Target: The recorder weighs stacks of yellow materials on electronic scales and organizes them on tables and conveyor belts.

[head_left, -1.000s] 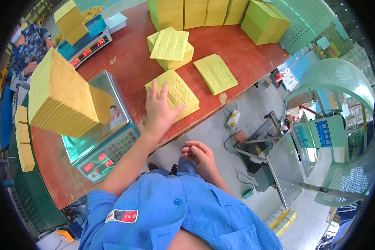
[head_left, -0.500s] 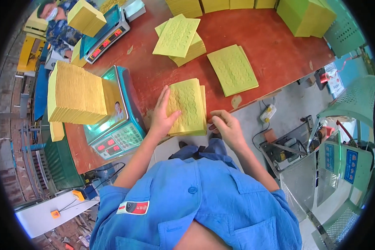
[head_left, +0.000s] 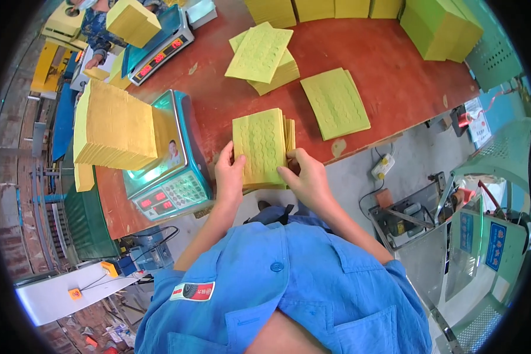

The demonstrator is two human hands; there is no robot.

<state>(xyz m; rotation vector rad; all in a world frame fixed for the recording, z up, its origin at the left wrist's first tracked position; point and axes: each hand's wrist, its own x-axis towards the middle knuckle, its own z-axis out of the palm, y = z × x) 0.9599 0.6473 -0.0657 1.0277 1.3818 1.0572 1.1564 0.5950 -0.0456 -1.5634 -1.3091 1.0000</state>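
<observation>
A stack of yellow embossed paper sheets (head_left: 257, 144) lies at the front edge of the red table, between my hands. My left hand (head_left: 229, 174) grips its left side, the thumb on the top sheet and the fingers along the edge. At the near right corner my right hand (head_left: 307, 177) pinches the stack, thumb on top and fingers at the side. Some lower sheets stick out past the right edge. Right of it lies a second embossed stack (head_left: 336, 103). Farther back, a third pile (head_left: 261, 54) has its top sheets turned askew.
A teal digital scale (head_left: 171, 192) at left carries a tall block of yellow paper (head_left: 113, 127). Behind it stands another scale (head_left: 159, 58), also loaded, beside a co-worker's hand (head_left: 95, 61). Paper blocks (head_left: 433, 29) line the red table's (head_left: 389, 71) far side. A power strip (head_left: 383, 166) lies below at right.
My right hand has moved left onto the stack's right edge. My left hand has slid toward me, from lying on the sheets to gripping their left side. The view has shifted slightly.
</observation>
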